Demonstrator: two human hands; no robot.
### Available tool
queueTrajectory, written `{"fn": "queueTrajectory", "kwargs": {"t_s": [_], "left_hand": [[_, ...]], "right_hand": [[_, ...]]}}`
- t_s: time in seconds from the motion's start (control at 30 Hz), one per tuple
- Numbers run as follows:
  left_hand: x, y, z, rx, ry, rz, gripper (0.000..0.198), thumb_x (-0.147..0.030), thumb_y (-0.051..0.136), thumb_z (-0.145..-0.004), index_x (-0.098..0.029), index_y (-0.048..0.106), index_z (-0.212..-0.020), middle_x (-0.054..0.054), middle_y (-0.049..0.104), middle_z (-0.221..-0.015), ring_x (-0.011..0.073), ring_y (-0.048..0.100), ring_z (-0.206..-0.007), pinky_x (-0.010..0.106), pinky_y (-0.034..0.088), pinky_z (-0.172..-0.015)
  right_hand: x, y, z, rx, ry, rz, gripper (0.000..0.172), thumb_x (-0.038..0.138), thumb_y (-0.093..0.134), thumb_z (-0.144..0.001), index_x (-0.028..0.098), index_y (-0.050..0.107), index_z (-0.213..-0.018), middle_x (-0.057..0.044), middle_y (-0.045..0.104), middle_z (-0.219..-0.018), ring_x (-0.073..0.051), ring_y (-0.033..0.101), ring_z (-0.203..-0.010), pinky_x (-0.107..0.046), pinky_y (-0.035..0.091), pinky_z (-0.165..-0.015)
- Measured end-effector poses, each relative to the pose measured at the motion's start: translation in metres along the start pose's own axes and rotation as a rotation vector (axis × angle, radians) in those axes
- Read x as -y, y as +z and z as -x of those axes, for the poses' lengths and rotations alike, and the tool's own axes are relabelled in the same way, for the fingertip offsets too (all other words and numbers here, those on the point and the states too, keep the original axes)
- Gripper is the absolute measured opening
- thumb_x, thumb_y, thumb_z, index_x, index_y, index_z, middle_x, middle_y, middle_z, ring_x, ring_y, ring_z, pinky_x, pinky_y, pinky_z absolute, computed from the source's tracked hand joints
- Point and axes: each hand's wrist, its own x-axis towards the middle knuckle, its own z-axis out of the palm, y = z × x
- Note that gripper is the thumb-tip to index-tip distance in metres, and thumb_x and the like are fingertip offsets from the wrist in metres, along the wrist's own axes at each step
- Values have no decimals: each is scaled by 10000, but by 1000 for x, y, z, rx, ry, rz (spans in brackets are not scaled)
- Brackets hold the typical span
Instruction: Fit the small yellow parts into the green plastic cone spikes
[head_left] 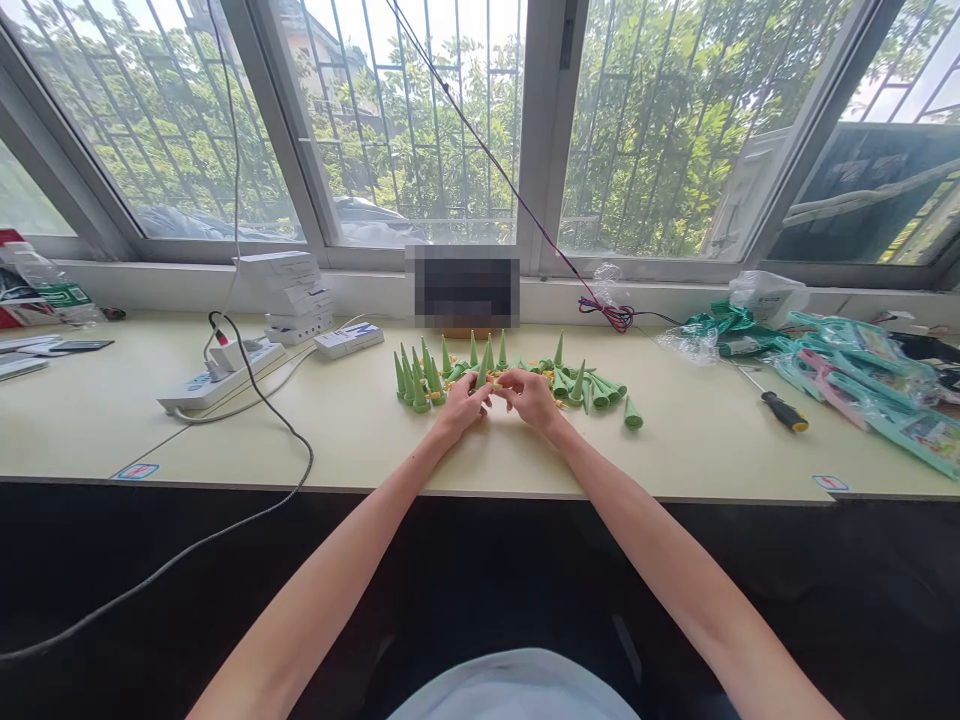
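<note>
Several green cones [419,390] stand upright on the pale table to the left of the hands, and others [600,390] lie on their sides to the right. My left hand [463,403] is closed on a green cone [484,366] that points upward. Close beside it, my right hand [527,396] has its fingers pinched together at the base of that cone; what they hold is too small to make out. Small yellow-orange pieces [561,403] are scattered among the cones. A single cone [633,414] lies at the right end of the group.
A power strip [225,378] with cables and white boxes [289,290] are on the left. A screwdriver [784,411] and green plastic packages [855,370] lie on the right. The table's front edge [510,494] runs below the forearms.
</note>
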Motion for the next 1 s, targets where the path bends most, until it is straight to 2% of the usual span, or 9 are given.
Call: {"fn": "queueTrajectory", "kwargs": {"t_s": [0.17,0.33,0.67,1.0], "left_hand": [[6,-2,-2,12,28,-10,261,-404,659,-807,-168,558,-852,16,565,-710,118,567,-586,221,446,-440],[5,-3,-2,11,19,-11,263,-416,647,-823,-175,543,-825,-3,540,-649,110,540,-544,228,438,-445],[8,-3,-3,6,30,19,256,-402,667,-801,-167,569,-834,4,548,-672,97,526,-534,223,433,-445],[3,-2,-1,7,38,11,242,-381,658,-796,-155,570,-797,29,582,-702,104,528,-546,234,442,-452]], "right_hand": [[0,0,0,0,-15,2,272,464,664,-813,193,691,-815,-34,720,-774,-116,570,-487,-264,490,-511],[-1,0,-1,-13,-2,18,225,417,670,-811,197,710,-825,-37,725,-784,-114,558,-496,-266,488,-530],[5,-1,-1,-7,1,32,237,419,671,-804,191,658,-740,-7,679,-675,-115,547,-486,-262,462,-546],[8,-1,0,23,28,9,216,352,624,-845,167,658,-738,-4,644,-637,-101,541,-478,-233,447,-519]]}}
